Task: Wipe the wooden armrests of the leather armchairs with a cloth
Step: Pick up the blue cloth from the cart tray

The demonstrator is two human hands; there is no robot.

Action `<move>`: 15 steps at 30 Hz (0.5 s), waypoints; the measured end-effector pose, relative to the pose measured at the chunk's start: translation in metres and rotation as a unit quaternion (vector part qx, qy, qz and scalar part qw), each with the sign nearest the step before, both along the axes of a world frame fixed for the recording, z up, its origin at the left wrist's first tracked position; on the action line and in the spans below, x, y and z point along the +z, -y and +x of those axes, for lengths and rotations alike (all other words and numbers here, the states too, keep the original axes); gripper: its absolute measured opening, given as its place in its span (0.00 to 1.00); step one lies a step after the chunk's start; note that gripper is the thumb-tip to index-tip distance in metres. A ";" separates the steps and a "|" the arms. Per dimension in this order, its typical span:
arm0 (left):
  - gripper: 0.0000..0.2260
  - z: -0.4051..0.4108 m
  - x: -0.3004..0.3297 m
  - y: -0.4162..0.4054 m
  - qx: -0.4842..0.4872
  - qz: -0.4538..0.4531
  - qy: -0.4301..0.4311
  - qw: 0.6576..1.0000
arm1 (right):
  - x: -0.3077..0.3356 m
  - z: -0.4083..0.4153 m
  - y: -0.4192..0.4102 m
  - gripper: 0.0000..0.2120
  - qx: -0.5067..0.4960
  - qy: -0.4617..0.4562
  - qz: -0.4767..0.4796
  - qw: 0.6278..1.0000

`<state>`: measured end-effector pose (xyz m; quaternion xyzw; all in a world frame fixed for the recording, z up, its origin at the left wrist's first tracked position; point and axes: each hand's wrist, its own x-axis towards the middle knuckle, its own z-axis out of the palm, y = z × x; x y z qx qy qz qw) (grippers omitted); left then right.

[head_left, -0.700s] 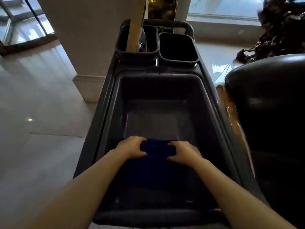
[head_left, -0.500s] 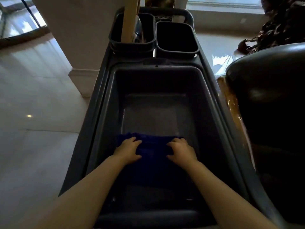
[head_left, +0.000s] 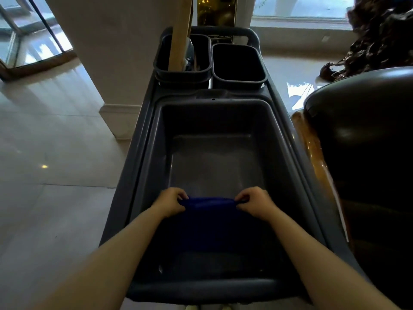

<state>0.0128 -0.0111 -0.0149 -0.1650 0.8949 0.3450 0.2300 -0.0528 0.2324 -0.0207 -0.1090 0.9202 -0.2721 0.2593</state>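
A dark blue cloth (head_left: 210,218) hangs stretched between my two hands inside the large grey tub (head_left: 212,108) of a cleaning cart. My left hand (head_left: 171,202) pinches its upper left corner and my right hand (head_left: 254,202) pinches its upper right corner, both with fingers closed on the fabric. The cloth's lower part drops into shadow near the tub's front wall. To the right stands a dark leather armchair (head_left: 366,135) with a glossy wooden armrest (head_left: 312,148) running along the cart's side.
Two small black bins (head_left: 238,63) sit at the cart's far end, the left one holding a pale wooden handle (head_left: 178,34). A cream pillar (head_left: 107,63) stands far left on glossy tiled floor. A dark carved ornament (head_left: 371,41) sits behind the armchair.
My hands were pressing flat on the cloth at the tub's bottom; now both have closed on its top corners and lifted its edge, stretching it between them.
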 end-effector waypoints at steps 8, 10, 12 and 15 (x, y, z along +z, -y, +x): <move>0.11 -0.016 0.077 -0.015 -0.007 0.078 -0.119 0.990 | 0.085 -0.008 -0.030 0.09 -0.010 -0.100 -0.051 0.994; 0.11 -0.019 0.098 -0.028 -0.026 0.098 -0.148 0.984 | 0.110 -0.004 -0.049 0.09 -0.021 -0.120 -0.074 0.990; 0.11 -0.021 0.119 -0.047 -0.048 0.115 -0.172 0.977 | 0.134 -0.001 -0.073 0.10 -0.038 -0.144 -0.090 0.985; 0.12 -0.023 0.147 -0.082 -0.073 0.135 -0.202 0.967 | 0.167 0.005 -0.112 0.11 -0.057 -0.194 -0.084 0.976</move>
